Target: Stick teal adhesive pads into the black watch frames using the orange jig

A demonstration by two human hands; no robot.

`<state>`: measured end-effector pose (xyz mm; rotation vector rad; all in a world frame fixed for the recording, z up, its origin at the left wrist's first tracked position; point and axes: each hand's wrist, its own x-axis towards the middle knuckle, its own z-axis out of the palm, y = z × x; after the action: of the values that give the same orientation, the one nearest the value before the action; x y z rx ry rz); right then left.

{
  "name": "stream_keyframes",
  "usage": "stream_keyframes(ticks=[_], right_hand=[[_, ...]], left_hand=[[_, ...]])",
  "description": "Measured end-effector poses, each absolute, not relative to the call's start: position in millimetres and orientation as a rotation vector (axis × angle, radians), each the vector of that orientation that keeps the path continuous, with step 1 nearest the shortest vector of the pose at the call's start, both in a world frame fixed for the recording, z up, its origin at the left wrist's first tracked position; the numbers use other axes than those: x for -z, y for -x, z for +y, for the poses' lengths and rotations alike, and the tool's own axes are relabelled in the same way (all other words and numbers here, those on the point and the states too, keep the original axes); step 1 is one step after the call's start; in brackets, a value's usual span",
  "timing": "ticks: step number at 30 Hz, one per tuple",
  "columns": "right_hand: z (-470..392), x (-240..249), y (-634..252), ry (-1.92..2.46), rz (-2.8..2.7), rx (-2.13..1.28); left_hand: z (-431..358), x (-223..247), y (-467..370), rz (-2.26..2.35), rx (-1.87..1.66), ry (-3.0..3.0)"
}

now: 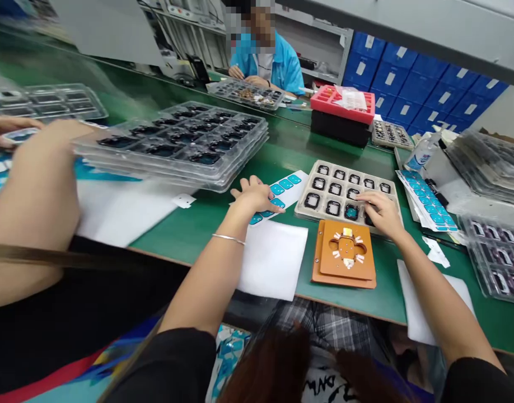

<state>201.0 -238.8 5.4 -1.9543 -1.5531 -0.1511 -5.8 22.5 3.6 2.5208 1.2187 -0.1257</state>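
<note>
My left hand [255, 196], a bracelet on its wrist, rests with fingers spread on a white sheet of blue stickers [287, 184]. Over the front right of a beige tray [301, 208] is my right hand [381, 212], its fingertips down at the black frames in the compartments; what they hold, if anything, is hidden. One compartment near those fingers has a black frame with a blue face [351, 211]. An orange fixture [345, 254] with a round recess and small white pads sits in front of the tray. A white foam sheet [274, 260] lies below my left hand.
Stacked clear trays [240, 151] of black parts stand at left, beside a neighbour's arm [42, 184]. Across the bench sits a person in blue [282, 64]. A red bin [343, 106] is behind the beige tray; a bottle [420, 154], sticker sheets [429, 201] and a clear tray [498, 257] are right.
</note>
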Motion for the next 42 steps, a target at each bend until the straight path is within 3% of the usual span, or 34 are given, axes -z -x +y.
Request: stream_keyframes(ticks=[20, 35, 42], right_hand=[[-187.2, -35.6, -164.8, 2.057, -1.703, -0.414], [-302.0, -32.5, -153.0, 1.645, -1.414, -0.392], [-317.1, -19.1, -147.5, 1.667, -1.464, -0.149]], left_hand=[[20.9, -9.2, 3.5, 1.235, 0.163, -2.464], [31.5, -0.6, 0.4, 1.165, 0.102, -2.458], [17.7, 1.3, 3.8, 1.074, -0.130, -2.488]])
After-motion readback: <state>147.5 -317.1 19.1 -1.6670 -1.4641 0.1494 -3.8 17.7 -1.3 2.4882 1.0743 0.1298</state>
